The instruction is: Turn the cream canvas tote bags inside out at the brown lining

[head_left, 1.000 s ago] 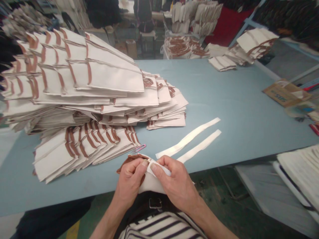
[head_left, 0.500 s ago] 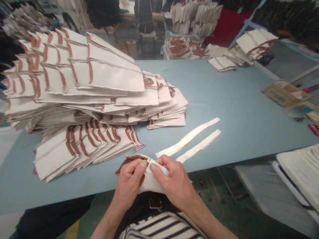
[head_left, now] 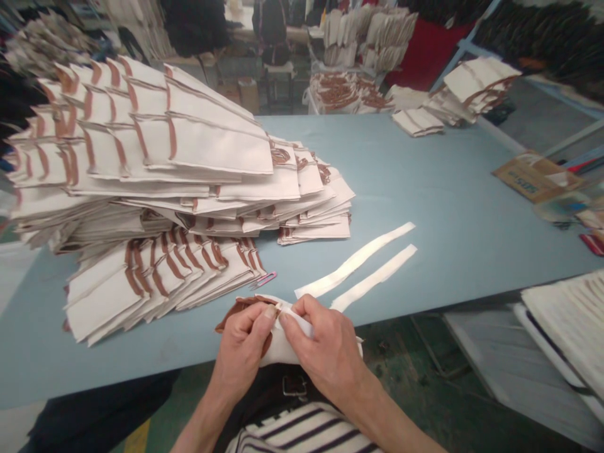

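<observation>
A white fabric piece (head_left: pixel 282 347) with a brown edge is held at the table's front edge, close to my body. My left hand (head_left: pixel 245 343) pinches its upper edge between thumb and fingers. Opposite it, my right hand (head_left: pixel 325 346) is closed on the same piece, thumb tip close to the left thumb. Between the thumbs a small white strip or fold shows; which of these it is I cannot tell. Pink thread snips (head_left: pixel 265 279) lie just beyond my left hand. Two cream strips (head_left: pixel 361 259) lie on the table past my right hand.
Tall stacks of white fabric pieces with brown trim (head_left: pixel 207 138) cover the left of the blue table (head_left: pixel 425 189). A cardboard box (head_left: pixel 533 178) sits at the right edge. More fabric pieces (head_left: pixel 419 121) lie at the far right. White sheets (head_left: pixel 570 314) are stacked on a lower right surface.
Both hands stay pinched on the fabric. My right thumb and fingers have shifted slightly left, nearer the left thumb. The stacks, snips and strips have not moved.
</observation>
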{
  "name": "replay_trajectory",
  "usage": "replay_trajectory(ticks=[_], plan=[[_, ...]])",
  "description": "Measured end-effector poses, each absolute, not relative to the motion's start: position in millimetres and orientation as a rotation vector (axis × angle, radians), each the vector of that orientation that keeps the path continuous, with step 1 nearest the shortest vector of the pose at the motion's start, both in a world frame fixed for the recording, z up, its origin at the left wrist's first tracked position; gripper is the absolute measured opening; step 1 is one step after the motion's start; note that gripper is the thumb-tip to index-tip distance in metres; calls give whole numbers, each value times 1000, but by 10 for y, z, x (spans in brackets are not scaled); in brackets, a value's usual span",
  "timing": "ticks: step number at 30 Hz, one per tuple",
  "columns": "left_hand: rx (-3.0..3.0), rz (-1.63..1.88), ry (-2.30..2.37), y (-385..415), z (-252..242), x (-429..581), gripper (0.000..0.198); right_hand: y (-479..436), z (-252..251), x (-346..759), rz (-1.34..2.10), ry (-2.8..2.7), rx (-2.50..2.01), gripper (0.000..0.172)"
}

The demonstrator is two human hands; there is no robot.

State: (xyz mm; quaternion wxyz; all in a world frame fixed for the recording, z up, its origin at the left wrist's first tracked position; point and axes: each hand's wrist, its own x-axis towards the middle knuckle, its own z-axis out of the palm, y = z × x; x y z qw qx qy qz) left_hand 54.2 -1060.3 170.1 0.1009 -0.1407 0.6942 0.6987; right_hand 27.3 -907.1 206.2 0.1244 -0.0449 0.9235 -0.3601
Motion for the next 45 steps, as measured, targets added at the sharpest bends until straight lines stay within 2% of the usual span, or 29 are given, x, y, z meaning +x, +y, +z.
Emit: replay_trajectory(ticks=[8, 12, 21, 25, 37, 45], plan=[[-302, 2070, 1995, -10663, 1802, 549, 39, -9101, 2080, 263, -1055, 2689, -133, 24], [-329, 2011, 2113, -10631, 1873, 514, 28, -9105, 2076, 247, -1060, 2639, -112, 24], [-355, 1983, 2324, -10582, 1943, 549, 22, -9023, 2153, 223, -1136, 2698, -290, 23], [-363, 1956, 2321, -10647, 1917, 600, 23, -9005, 2222, 195, -1261, 2539, -286, 22], [-648, 2235, 1864, -10581, 1893, 674, 34, -8986, 2188, 117, -1436, 2284, -354, 19], [-672, 2221, 1901, -10595, 1863, 679, 34, -9034, 2097, 149, -1467, 2325, -373, 16]])
